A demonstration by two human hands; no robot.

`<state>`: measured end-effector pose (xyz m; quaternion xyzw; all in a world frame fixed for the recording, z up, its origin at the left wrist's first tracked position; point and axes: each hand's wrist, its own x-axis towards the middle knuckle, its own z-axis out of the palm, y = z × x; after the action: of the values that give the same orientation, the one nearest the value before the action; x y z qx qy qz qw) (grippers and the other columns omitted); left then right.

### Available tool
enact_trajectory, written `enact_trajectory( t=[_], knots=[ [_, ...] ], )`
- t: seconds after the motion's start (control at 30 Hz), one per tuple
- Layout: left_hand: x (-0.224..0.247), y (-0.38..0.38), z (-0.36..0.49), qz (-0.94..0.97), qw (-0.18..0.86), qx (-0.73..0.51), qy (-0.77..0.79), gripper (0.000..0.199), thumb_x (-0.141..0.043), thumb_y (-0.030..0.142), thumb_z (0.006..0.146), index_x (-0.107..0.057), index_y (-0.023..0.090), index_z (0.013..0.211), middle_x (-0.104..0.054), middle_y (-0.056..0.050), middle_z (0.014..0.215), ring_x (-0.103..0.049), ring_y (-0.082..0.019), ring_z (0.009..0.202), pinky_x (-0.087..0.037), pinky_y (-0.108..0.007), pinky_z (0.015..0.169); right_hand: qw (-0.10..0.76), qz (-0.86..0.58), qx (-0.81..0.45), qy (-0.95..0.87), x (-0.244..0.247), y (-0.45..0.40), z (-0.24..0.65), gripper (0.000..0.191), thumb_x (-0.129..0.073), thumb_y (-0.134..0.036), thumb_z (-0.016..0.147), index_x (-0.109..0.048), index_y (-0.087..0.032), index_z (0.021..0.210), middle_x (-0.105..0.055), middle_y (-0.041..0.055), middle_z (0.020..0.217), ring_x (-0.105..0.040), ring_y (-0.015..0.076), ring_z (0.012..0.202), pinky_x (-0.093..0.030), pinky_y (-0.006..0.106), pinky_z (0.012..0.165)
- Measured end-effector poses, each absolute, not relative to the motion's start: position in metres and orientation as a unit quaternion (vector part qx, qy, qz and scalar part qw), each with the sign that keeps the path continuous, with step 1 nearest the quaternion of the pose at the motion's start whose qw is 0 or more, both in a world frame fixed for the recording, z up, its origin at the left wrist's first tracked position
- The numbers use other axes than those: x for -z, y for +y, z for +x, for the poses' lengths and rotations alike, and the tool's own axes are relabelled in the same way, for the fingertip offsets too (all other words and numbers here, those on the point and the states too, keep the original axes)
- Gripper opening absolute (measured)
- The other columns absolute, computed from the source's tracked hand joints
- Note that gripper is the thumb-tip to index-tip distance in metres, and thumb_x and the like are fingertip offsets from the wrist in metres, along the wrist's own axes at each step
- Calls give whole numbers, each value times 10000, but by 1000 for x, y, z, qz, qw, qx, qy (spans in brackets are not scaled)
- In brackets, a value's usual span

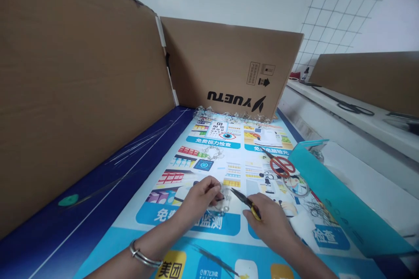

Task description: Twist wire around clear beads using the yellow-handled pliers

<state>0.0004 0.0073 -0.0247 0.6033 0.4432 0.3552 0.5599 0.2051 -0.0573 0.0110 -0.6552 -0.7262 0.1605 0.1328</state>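
My left hand (204, 196) is closed in a pinch on a loop of wire with clear beads (225, 205), held just above the printed mat. My right hand (271, 222) grips needle-nose pliers (241, 197) with yellow and black handles. The pliers' dark tips point toward the beaded wire loop, a little to its right, and look apart from it. Another beaded wire ring (214, 152) lies farther back on the mat. My left fingers partly hide the held loop.
Red-handled scissors (283, 167) and a round clear dish (296, 186) lie right, near loose wires (316, 211) and white material (301, 225). A teal box (343, 209) borders the right. Cardboard walls (229, 61) stand behind and left, with several beaded wire pieces (232, 117) along the back.
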Motion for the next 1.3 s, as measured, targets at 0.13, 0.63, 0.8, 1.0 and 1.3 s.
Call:
enact_trajectory(
  t=[0.13, 0.63, 0.8, 1.0, 1.3],
  knots=[
    [27, 10, -1, 635, 495, -398, 439, 147, -504, 300, 801, -551, 173, 745, -549, -30, 886, -537, -120, 629, -463, -238, 566, 127, -652, -155, -731, -10, -58, 204, 105, -497, -305, 802, -540, -221, 847, -562, 12, 845, -505, 173, 783, -325, 243, 612],
    [22, 10, -4, 713, 369, -370, 469, 90, -485, 219, 794, -523, 189, 719, -546, -8, 797, -537, -155, 751, -435, -262, 685, 117, -640, -135, -748, -5, -60, 204, 129, -496, -296, 808, -554, -225, 898, -566, 23, 874, -504, 188, 831, -341, 258, 671],
    [22, 11, -7, 751, 306, -348, 469, 90, -478, 170, 786, -548, 196, 734, -552, -18, 833, -531, -166, 808, -412, -270, 725, 115, -635, -129, -753, -4, -60, 204, 144, -499, -285, 803, -551, -223, 922, -566, 27, 889, -503, 191, 845, -340, 263, 690],
    [28, 15, -8, 749, 279, -331, 502, 101, -485, 197, 783, -567, 209, 842, -556, -9, 811, -534, -155, 715, -407, -260, 653, 108, -633, -122, -756, -4, -62, 204, 137, -489, -296, 813, -545, -228, 918, -564, 26, 888, -503, 189, 830, -334, 260, 662],
    [26, 24, -21, 773, 296, -290, 480, 134, -443, 187, 771, -576, 202, 758, -575, -2, 748, -537, -154, 704, -386, -248, 634, 91, -634, -114, -760, -6, -62, 203, 160, -475, -303, 820, -549, -225, 939, -561, 33, 889, -504, 195, 841, -349, 268, 665]
  ],
)
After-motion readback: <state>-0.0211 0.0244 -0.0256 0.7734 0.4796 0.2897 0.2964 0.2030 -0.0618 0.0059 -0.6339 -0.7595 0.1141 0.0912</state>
